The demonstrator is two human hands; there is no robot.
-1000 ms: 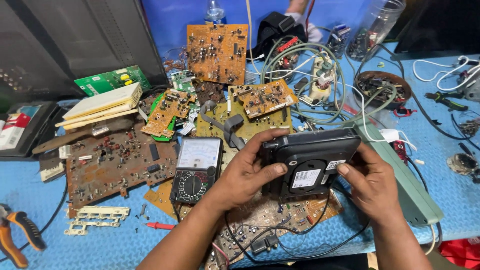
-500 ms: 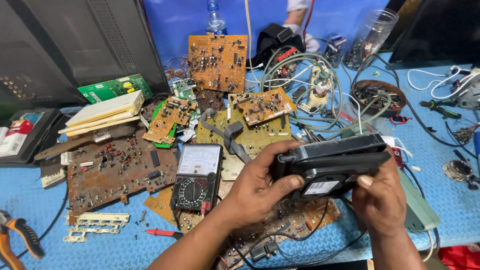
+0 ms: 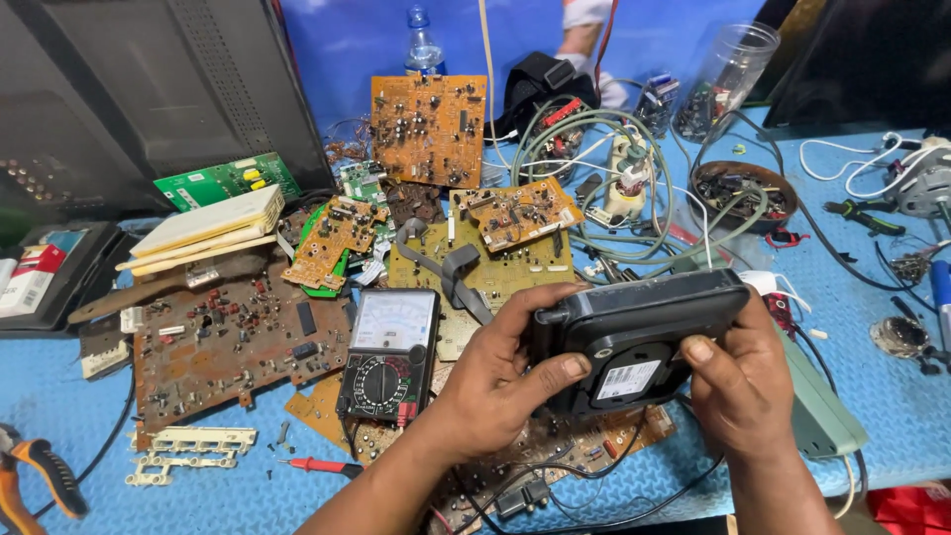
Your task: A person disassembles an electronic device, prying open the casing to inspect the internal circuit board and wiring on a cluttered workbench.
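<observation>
Hands both clamp our black plastic device casing (image 3: 634, 337) above the bench's front edge, left hand (image 3: 495, 381) and right hand (image 3: 738, 381) tilting its labelled underside up for inspection, analog multimeter (image 3: 388, 355) alongside.

A blue textured mat (image 3: 882, 416) covers the worktable from nine to three o'clock. At twelve o'clock stands a blue wall (image 3: 347, 40). A dark panel (image 3: 129, 89) with vent slots leans at ten o'clock. Lighting is even and bright.
</observation>
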